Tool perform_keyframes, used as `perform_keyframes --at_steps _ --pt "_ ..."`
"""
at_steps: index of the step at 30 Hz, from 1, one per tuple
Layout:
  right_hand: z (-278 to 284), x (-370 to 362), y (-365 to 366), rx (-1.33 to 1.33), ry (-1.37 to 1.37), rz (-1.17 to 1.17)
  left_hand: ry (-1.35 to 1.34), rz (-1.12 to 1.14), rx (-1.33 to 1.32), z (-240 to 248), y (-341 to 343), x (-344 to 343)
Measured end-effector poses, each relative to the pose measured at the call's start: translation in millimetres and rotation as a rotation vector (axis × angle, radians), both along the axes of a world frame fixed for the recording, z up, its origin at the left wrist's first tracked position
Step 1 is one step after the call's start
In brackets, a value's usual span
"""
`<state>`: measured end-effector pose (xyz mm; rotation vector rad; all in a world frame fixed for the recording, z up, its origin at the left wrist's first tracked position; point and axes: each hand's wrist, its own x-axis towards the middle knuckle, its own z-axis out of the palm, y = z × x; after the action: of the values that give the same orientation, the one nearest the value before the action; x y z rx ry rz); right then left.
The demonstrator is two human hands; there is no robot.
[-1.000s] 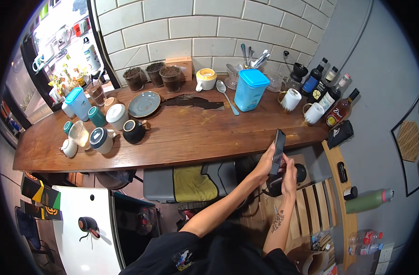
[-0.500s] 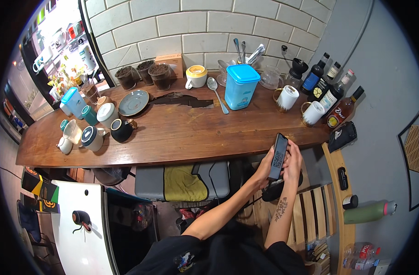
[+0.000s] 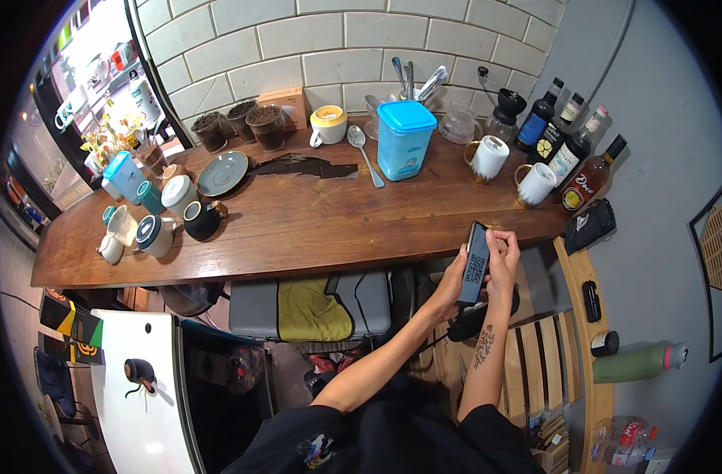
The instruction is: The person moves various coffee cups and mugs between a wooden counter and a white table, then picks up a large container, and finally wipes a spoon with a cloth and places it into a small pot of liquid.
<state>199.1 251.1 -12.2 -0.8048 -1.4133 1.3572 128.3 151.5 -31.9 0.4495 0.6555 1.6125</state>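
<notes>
A dark smartphone (image 3: pixel 475 266) is held upright in front of the table's near edge, its screen showing a black-and-white square code. My left hand (image 3: pixel 449 286) grips its left side, the fingers partly hidden behind it. From the other side my right hand (image 3: pixel 503 265) closes round the phone, with the thumb by its upper right edge. On the wooden table (image 3: pixel 337 225) beyond my hands stand two white mugs with brown bases, the nearer mug (image 3: pixel 537 186) and the farther mug (image 3: pixel 488 160). A light blue lidded canister (image 3: pixel 404 146) is to their left, beside a metal spoon (image 3: pixel 365 158).
Several syrup bottles (image 3: pixel 586 178) line the right wall. A hand grinder (image 3: pixel 505 114) and a glass server (image 3: pixel 460 125) stand at the back. Cups crowd the left end around a grey plate (image 3: pixel 222 174). Below are a green cloth (image 3: pixel 313 310), a wooden slatted seat (image 3: pixel 541 359) and a green bottle (image 3: pixel 633 363).
The view has shifted slightly. Both hands still hold the phone, which now stands a little more upright, and my right thumb has moved up along its edge.
</notes>
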Motion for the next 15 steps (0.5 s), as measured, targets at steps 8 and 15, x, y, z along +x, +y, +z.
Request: perform_keyframes --at_steps 8,15 --pt "-7.6 -3.6 1.2 0.025 0.039 0.0 0.01 0.033 0.033 -9.2 0.8 0.0" --pt "-9.5 -1.8 1.7 0.031 0.05 0.022 0.018 0.038 0.02 -3.0 -2.8 0.2"
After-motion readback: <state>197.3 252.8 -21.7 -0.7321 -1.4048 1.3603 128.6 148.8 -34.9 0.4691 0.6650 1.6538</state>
